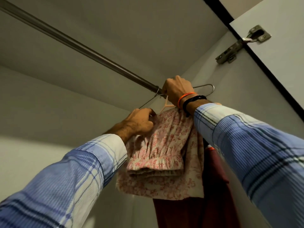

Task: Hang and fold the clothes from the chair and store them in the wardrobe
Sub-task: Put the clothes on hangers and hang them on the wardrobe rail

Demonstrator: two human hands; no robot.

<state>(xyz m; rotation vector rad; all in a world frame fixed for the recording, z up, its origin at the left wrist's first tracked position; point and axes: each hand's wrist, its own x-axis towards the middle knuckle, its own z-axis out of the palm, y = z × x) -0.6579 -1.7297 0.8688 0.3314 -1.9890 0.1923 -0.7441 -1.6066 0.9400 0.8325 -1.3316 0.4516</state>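
Inside the wardrobe, a person in a blue plaid shirt reaches up to the hanging rail (79,45), which runs from the upper left down to the far right corner. The left hand (139,122) pinches the near shoulder of a pink floral garment (158,148), fingers curled into the cloth where it drapes over a pale hanger (166,105). To its right, the right hand (176,91), an orange band and a black band at the wrist, is clenched around the top of the hangers at the rail; exactly which hook it grips cannot be told. A wire hanger (209,89) shows on both sides of that fist, its hook over the rail. This piece appears nearly hung; whether its own hook is seated on the rail is hidden. A dark red garment (218,186) already hangs behind it, crowding the corner. The chair is out of view, so what remains cannot be judged. At far right, a metal hinge (243,45) joins the open door (279,66).
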